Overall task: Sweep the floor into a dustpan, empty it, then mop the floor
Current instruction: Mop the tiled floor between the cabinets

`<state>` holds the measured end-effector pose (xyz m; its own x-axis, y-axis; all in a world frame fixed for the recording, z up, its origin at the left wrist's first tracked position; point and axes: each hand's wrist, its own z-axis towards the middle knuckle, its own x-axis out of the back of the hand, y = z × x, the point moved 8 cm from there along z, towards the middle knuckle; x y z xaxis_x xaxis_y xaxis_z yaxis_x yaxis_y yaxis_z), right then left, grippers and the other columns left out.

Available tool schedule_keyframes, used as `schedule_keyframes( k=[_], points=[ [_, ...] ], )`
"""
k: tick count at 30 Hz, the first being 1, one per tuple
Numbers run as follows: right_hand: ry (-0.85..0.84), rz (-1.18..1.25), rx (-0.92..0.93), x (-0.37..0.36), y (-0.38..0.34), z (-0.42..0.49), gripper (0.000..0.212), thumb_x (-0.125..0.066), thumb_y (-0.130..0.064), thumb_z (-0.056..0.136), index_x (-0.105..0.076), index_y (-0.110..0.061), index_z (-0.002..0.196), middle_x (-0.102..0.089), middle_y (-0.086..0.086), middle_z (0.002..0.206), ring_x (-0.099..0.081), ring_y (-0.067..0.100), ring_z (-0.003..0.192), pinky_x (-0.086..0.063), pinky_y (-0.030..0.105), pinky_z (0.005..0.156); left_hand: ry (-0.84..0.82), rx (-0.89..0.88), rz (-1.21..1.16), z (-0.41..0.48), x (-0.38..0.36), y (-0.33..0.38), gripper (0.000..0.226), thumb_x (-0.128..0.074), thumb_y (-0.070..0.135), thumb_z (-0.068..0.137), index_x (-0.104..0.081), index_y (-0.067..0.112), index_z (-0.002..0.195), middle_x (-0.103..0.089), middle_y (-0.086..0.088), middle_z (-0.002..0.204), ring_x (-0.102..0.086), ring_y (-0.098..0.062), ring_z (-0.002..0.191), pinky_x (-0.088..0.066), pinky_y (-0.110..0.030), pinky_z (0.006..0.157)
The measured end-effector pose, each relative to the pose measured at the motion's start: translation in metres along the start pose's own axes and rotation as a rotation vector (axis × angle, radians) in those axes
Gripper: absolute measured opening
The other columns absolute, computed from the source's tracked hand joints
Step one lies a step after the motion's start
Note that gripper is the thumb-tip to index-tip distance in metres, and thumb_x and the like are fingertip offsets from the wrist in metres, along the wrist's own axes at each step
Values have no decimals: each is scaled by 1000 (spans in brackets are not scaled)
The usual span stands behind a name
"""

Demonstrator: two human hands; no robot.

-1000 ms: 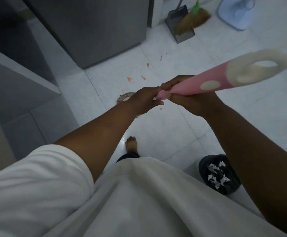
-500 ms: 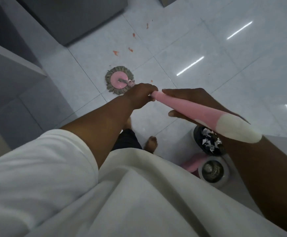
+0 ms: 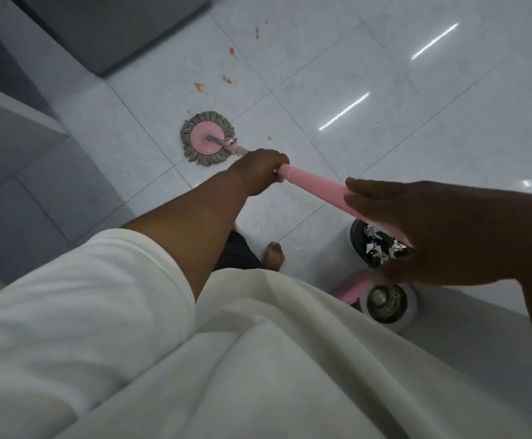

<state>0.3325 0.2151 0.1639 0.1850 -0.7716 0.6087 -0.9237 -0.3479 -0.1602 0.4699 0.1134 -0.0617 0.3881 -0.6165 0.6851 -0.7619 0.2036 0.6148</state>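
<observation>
A round mop head [image 3: 208, 138] with a pink disc and grey strands lies flat on the white tiled floor [image 3: 401, 128]. Its pink handle [image 3: 314, 185] runs back toward me. My left hand [image 3: 260, 169] grips the lower end of the pink grip. My right hand [image 3: 442, 229] wraps the upper part of the handle, hiding its top end. Several small orange scraps [image 3: 198, 86] lie on the tiles beyond the mop head.
A pink and white spin mop bucket [image 3: 407, 308] stands at my right, its strainer basket and a dark well with water showing. A grey appliance [image 3: 115, 30] stands at the top left, a grey counter edge [image 3: 20, 106] at the left. My bare foot [image 3: 273, 255] is below the handle.
The view has tilted down, so the broom and dustpan left the frame. The mop head now shows fully on the floor. My right hand has slid to cover the handle's top end.
</observation>
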Motion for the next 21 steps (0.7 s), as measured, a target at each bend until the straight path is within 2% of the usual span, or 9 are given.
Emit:
schedule_keyframes(
  k=[4, 6, 8, 10, 13, 15, 17, 19, 21],
  points=[
    [-23, -81, 19, 1, -3, 5, 84, -57, -9, 88, -9, -24, 156, -8, 3, 163, -55, 22, 122, -53, 25, 87, 27, 44, 64, -2, -4, -5, 14, -56, 3, 91, -65, 8, 101, -66, -8, 105, -61, -26, 96, -44, -35, 76],
    [-32, -68, 0, 3, -10, 12, 85, -57, -10, 90, -6, -25, 156, -5, 3, 164, -53, 22, 127, -51, 28, 94, 40, 84, 97, -3, -1, -14, 17, -55, 1, 90, -64, 9, 101, -66, -8, 107, -62, -27, 96, -47, -36, 76],
    [-40, -42, 0, 5, -20, 22, 83, -56, -11, 91, -5, -24, 156, -5, 3, 164, -47, 23, 133, -47, 30, 101, 28, 119, 134, -3, 3, -29, 19, -55, 2, 89, -63, 12, 103, -64, -8, 109, -63, -29, 97, -52, -40, 80],
    [-33, -17, 9, 10, -30, 36, 81, -54, -10, 91, -8, -22, 156, -10, 2, 163, -43, 24, 135, -45, 33, 104, 17, 135, 177, -1, 9, -47, 24, -54, 10, 95, -62, 15, 116, -62, -9, 122, -62, -32, 108, -52, -42, 91],
    [34, 23, 41, 24, -44, 61, 81, -56, -8, 88, -12, -20, 155, -17, 4, 161, -48, 26, 131, -49, 35, 101, 21, 168, 188, 5, 22, -75, 39, -41, 30, 104, -52, 20, 140, -48, -8, 148, -50, -28, 131, -39, -38, 109],
    [36, 35, 41, 31, -51, 82, 84, -57, -7, 87, -11, -19, 156, -14, 6, 162, -47, 26, 133, -48, 34, 102, 10, 189, 160, 10, 33, -93, 44, -48, 18, 102, -43, 20, 146, -40, -8, 155, -46, -30, 137, -40, -41, 112],
    [56, 42, 53, 41, -58, 106, 84, -58, -8, 86, -12, -18, 155, -14, 7, 162, -46, 27, 133, -46, 32, 102, 4, 221, 125, 16, 48, -115, 55, -50, 4, 98, -35, 16, 150, -25, -5, 164, -30, -26, 150, -35, -41, 117],
    [101, 44, 77, 54, -66, 129, 82, -61, -10, 85, -17, -16, 155, -16, 9, 162, -47, 27, 133, -44, 32, 103, 8, 270, 98, 26, 65, -141, 58, -49, 0, 98, -31, 12, 152, -11, -3, 168, -15, -21, 155, -29, -41, 120],
    [142, 34, 100, 66, -74, 154, 80, -63, -11, 85, -22, -13, 153, -17, 10, 162, -51, 28, 129, -44, 31, 102, -5, 308, 107, 36, 83, -162, 57, -48, 0, 99, -30, 9, 152, -6, -4, 169, -12, -22, 155, -30, -44, 119]
  ],
)
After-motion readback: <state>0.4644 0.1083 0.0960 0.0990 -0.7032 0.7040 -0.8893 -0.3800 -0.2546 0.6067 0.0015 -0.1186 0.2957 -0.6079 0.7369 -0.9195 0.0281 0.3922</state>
